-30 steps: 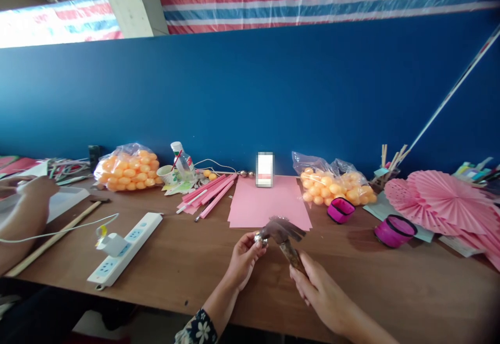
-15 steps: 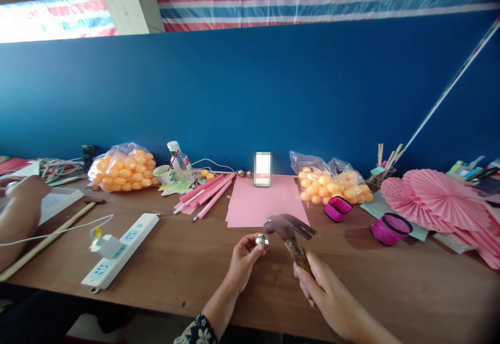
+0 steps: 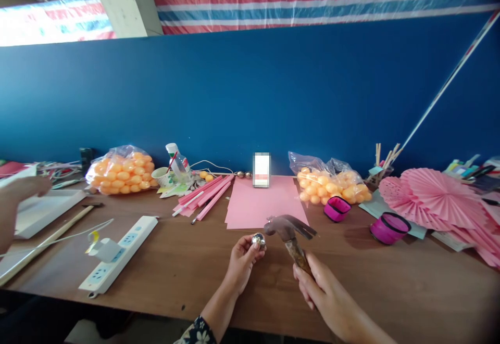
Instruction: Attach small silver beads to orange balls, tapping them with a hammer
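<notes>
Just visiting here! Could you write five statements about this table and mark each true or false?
1. The person's right hand grips a hammer. True.
2. The left hand holds an orange ball. False: the left hand holds a silver ball.
3. Pink sheets lie flat on the table beyond the hands. True.
4. The power strip is right of the pink sheets. False: the power strip is left of the pink sheets.
5. Two purple loops sit right of the pink sheets. True.
</notes>
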Demonstrator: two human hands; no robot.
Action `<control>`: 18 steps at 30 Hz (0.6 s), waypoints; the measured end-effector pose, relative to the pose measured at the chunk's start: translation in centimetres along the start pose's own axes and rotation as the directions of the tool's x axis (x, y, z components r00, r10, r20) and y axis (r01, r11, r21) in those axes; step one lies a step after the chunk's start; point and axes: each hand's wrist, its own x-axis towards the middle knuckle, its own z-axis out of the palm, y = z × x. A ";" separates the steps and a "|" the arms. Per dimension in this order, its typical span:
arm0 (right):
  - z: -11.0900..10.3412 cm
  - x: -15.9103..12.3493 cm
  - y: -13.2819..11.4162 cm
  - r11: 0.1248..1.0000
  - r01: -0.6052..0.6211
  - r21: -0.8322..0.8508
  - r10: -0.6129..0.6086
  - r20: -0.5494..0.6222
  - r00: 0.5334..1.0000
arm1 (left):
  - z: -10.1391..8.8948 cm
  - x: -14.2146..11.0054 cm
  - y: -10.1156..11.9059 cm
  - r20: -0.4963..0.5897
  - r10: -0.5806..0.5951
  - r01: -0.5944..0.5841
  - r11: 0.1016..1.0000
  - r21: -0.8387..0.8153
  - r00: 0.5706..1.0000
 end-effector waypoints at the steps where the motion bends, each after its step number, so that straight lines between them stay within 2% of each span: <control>1: 0.2 0.0 0.1 1.000 -0.005 -0.008 0.005 0.004 1.000 | 0.0 0.0 0.0 0.001 -0.002 0.002 1.000 -0.006 1.000; 6: 0.7 0.2 0.3 1.000 -0.022 0.012 0.021 0.049 0.999 | 0.0 -0.1 0.6 0.004 -0.016 0.016 0.997 -0.080 1.000; 13: 0.8 0.0 -0.2 0.994 -0.002 0.112 0.002 -0.001 1.000 | 0.0 -0.1 1.3 0.057 -0.049 0.057 0.988 -0.144 0.997; 18: 1.6 0.3 0.3 0.996 -0.001 0.087 0.001 0.007 1.000 | -0.2 0.1 1.0 0.091 -0.068 0.082 0.984 -0.159 0.994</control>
